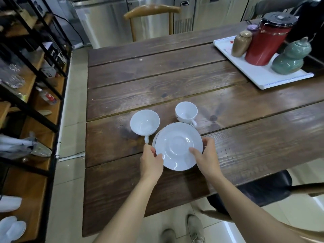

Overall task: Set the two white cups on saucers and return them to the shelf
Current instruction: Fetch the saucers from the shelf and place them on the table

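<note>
A white saucer (178, 146) with a dark rim lies on the wooden table (157, 81), and the edge of a second saucer (154, 140) shows under its left side. My left hand (151, 161) grips the left rim. My right hand (206, 155) holds the right rim, thumb on the top face. A wide white cup (144, 122) stands empty just left of the saucer, handle toward me. A smaller white cup (186, 111) with a logo stands behind the saucer, handle to the right.
A black-framed wooden shelf (31, 102) runs along the left, holding glasses, a bottle and white dishes. At the table's far right a white tray (263, 76) carries a red thermos (266, 42), a brown jar and a green gourd-shaped jar. A wooden chair (152, 11) stands beyond the table.
</note>
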The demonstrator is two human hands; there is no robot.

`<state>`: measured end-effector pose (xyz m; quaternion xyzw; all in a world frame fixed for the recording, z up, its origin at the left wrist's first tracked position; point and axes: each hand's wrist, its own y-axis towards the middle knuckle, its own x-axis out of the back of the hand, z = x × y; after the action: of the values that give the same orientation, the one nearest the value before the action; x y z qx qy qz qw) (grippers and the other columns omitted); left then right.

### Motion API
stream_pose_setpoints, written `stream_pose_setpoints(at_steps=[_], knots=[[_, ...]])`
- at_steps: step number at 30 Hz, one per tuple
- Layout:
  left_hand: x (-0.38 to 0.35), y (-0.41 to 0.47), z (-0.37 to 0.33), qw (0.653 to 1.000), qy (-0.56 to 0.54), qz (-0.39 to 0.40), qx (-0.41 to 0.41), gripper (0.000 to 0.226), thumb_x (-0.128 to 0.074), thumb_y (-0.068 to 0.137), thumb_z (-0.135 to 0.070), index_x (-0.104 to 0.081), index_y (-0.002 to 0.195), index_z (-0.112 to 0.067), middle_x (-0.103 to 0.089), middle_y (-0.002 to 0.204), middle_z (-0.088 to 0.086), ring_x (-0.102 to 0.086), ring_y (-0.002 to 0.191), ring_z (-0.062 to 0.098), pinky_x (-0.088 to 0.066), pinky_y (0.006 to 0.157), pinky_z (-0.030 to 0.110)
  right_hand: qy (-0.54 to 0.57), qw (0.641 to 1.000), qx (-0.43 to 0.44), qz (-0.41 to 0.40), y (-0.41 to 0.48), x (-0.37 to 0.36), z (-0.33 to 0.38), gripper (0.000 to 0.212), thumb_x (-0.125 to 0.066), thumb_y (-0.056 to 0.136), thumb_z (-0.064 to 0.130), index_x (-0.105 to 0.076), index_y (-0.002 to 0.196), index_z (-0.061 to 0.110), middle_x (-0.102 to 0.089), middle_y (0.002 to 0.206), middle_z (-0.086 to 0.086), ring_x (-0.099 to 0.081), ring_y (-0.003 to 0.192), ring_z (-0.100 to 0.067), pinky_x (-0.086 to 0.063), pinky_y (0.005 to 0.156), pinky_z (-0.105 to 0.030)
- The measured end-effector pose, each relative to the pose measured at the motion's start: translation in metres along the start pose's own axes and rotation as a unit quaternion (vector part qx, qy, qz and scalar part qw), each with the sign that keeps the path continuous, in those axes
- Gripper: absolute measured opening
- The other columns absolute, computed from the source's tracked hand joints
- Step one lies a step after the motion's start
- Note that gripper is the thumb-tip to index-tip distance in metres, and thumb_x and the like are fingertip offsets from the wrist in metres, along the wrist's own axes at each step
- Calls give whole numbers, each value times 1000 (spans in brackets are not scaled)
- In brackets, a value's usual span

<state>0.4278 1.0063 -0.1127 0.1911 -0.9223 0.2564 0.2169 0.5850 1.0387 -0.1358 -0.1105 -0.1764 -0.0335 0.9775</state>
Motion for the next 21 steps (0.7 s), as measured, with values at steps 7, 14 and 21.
stream_pose_setpoints(at_steps=[7,14,21], knots=[[-44,-31,-30,994,-36,65,-81,9,-52,88,-4,-46,92,-10,-49,78,-3,-54,75,21,-55,81,50,15,995,17,-98,-5,59,-4,24,-56,89,9,-40,106,15,-50,107,-2,-49,95,-17,-37,80,-28],[-104,-24,-64,992,-47,101,-57,13,-57,89,-10,-55,101,-15,-60,93,-1,-59,90,19,-52,79,30,-87,989,-44,-113,34,116,-16,30,-57,89,16,-46,115,9,-55,108,-3,-53,94,-18,-48,79,-35],[-134,-3,-68,995,-39,91,-30,23,-57,89,-6,-66,109,-13,-69,107,3,-61,95,16,-50,78,28,-187,976,-84,-72,76,126,-28,33,-55,88,25,-46,115,8,-59,115,-8,-57,101,-30,-42,83,-38]])
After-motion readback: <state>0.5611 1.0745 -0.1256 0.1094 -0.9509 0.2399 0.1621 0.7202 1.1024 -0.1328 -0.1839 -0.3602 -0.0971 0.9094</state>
